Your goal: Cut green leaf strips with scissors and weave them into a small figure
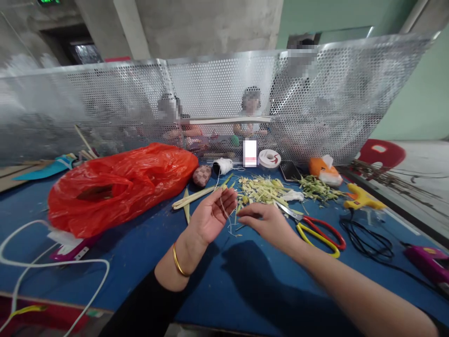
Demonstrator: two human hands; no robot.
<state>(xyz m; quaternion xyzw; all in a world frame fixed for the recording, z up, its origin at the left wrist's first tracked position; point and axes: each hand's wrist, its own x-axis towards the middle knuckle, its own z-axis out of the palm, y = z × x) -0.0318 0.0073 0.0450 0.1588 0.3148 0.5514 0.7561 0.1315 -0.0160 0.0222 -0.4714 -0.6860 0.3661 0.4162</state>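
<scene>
My left hand (209, 216) is palm up over the table, fingers curled, a gold bangle on its wrist. White thread (224, 210) comes from a spool (223, 165), passes at the thumb and across the fingers, and hangs below in a loose loop. To the right, my right hand (264, 222) is turned palm down, thumb and fingertips brought together close to the thread. Whatever lies between those fingertips is too small to make out. Pale green stalks (194, 196) lie behind my left hand. Scissors (315, 231) with red and yellow handles rest beside my right hand.
A red plastic bag (129, 182) bulges at left. Cut leaf scraps (263, 188), a tape roll (269, 159), a phone (290, 171), a tissue pack (324, 172) and a yellow glue gun (363, 197) lie behind and right. People sit beyond a perforated metal screen (217, 89).
</scene>
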